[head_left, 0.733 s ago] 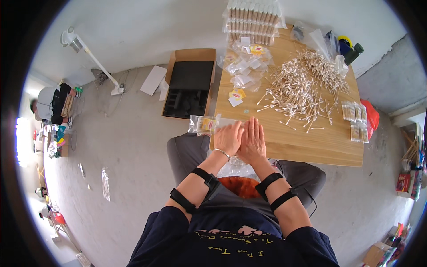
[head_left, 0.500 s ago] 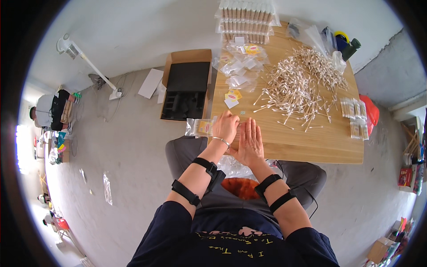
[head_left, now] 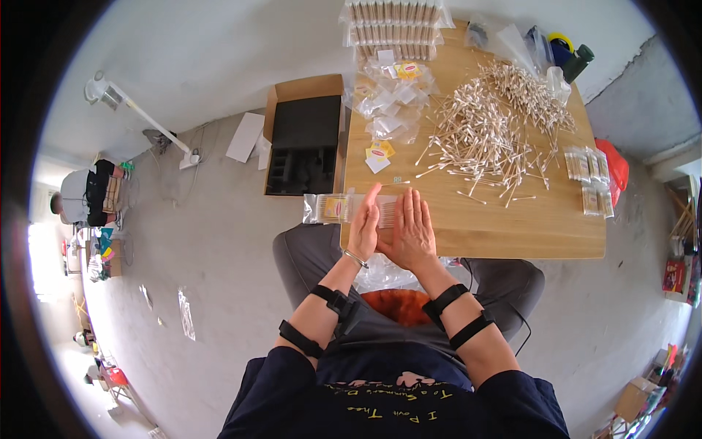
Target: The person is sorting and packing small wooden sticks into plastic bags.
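Observation:
Between my hands, near the table's front edge, lies a small row of cotton swabs. My left hand stands on its edge at the left side of the row, fingers stretched out. My right hand lies flat at the right side, fingers straight and together. Neither hand grips anything. Left of my left hand, a clear bag of swabs with a yellow card reaches over the table's left edge. A single loose swab lies just beyond my fingertips.
A large heap of loose swabs covers the table's middle. Clear bags and yellow and white cards lie at the left, below stacked swab packs. More packs sit at the right. An open cardboard box stands left of the table.
My left hand has gone from bent fingers over the row to stretched fingers beside it, uncovering the swabs. My right hand stays nearly in place. The view has shifted slightly.

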{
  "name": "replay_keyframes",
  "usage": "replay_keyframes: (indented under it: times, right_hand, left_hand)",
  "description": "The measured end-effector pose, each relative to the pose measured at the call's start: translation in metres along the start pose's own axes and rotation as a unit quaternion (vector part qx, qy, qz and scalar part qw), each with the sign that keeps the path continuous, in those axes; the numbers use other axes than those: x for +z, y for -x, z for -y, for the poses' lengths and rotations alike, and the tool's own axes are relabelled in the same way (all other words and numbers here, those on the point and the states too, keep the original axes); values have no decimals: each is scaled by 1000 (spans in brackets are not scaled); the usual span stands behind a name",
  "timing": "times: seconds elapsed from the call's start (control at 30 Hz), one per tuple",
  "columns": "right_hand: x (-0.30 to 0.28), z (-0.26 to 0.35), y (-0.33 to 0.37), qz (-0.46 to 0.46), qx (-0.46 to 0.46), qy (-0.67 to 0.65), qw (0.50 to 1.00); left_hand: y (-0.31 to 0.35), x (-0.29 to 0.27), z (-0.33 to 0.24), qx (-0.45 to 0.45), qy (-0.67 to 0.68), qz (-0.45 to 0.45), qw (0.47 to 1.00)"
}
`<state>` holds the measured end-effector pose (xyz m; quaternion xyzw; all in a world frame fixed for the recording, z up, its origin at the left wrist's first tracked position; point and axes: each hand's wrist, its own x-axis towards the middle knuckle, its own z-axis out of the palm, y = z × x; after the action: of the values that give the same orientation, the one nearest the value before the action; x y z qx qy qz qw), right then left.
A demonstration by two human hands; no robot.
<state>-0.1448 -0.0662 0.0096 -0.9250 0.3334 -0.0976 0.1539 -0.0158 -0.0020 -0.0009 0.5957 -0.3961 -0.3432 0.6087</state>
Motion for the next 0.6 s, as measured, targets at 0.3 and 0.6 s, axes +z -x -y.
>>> replay_keyframes:
  times: [0.3,0.6]
  right_hand:
    - [-4,-1,0,7,-6,-8,1000]
    - [9,1,-2,-8,11,18,1000]
  left_hand:
    - [0,-1,-7,-11,40,40,998]
    - [6,16,0,60,-79,-7,995]
